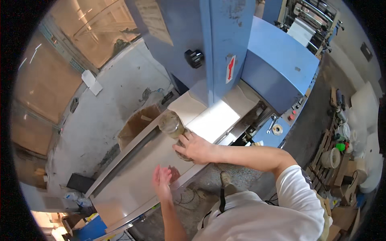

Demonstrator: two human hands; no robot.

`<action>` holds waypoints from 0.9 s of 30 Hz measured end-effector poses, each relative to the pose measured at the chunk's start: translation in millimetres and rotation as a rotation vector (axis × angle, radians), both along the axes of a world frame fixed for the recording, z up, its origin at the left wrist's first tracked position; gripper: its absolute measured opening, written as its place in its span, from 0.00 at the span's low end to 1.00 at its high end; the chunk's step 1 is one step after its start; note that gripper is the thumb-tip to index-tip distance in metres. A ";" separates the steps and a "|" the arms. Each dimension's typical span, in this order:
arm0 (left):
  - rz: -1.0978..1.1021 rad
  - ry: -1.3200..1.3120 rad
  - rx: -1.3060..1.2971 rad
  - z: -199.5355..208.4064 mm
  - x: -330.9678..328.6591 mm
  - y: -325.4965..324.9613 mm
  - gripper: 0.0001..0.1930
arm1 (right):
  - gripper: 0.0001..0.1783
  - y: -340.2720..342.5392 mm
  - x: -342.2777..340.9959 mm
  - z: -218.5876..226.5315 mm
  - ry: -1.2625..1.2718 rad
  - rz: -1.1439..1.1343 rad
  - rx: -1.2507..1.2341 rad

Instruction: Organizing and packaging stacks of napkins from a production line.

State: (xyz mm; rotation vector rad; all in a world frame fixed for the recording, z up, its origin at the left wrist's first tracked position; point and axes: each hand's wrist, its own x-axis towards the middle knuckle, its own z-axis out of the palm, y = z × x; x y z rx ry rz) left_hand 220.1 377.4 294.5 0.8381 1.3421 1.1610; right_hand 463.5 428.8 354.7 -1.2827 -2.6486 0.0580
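Observation:
My right hand [196, 149] is closed over a brownish-grey rounded thing [184, 155] on the shiny metal table [140, 172]; its kind is mostly hidden under my fingers. Touching or just beyond my fingertips stands a squat, round, see-through thing [171, 124], like a jar or a roll of clear tape. My left hand [162, 176] hovers low by the table's near edge, fingers stretched out and holding nothing, its reflection showing in the metal. Past the right hand, a brightly lit white sheet [215, 119] lies under the blue machine column [227, 44].
A black knob [194, 58] juts from the machine. On the blue ledge at right lie a wrench [272, 123] and a tape roll [277, 129], near red buttons [292, 114]. An open cardboard box [138, 122] stands behind the table. Pallets and clutter [331, 156] line the right wall.

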 end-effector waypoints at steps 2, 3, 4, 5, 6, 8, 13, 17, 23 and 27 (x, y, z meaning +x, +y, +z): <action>0.039 -0.020 0.006 0.5 -1.5 -5.9 0.21 | 0.42 4.7 -3.9 7.0 -0.088 -0.023 -0.201; 0.044 -0.020 0.010 -1.0 -2.5 -5.7 0.21 | 0.42 2.4 -5.2 9.8 -0.089 -0.017 -0.197; 0.053 -0.037 0.013 -4.4 -1.9 -3.7 0.21 | 0.42 -3.2 -4.3 12.2 0.000 -0.005 -0.151; 0.057 -0.052 0.016 -5.7 0.5 -1.4 0.21 | 0.42 -8.2 0.1 15.4 0.091 0.002 -0.106; 0.056 -0.050 0.014 -4.2 7.0 1.0 0.21 | 0.42 -14.2 5.7 23.3 0.093 0.001 -0.108; 0.052 -0.024 -0.072 1.8 21.8 5.6 0.21 | 0.42 -36.9 13.4 49.2 0.432 -0.004 -0.008; -0.158 -0.419 -0.298 -23.7 76.5 42.4 0.25 | 0.49 -107.2 75.4 65.3 1.153 -0.203 -0.409; -0.508 0.677 0.167 62.1 189.6 51.5 0.45 | 0.45 -171.0 131.3 14.9 1.818 -0.456 -0.668; -0.420 0.953 0.141 57.8 222.0 53.9 0.53 | 0.42 -230.6 161.6 -37.5 2.030 -0.729 -0.661; -0.413 0.920 0.065 61.7 229.4 56.6 0.52 | 0.41 -236.4 164.2 -52.8 1.920 -0.790 -0.659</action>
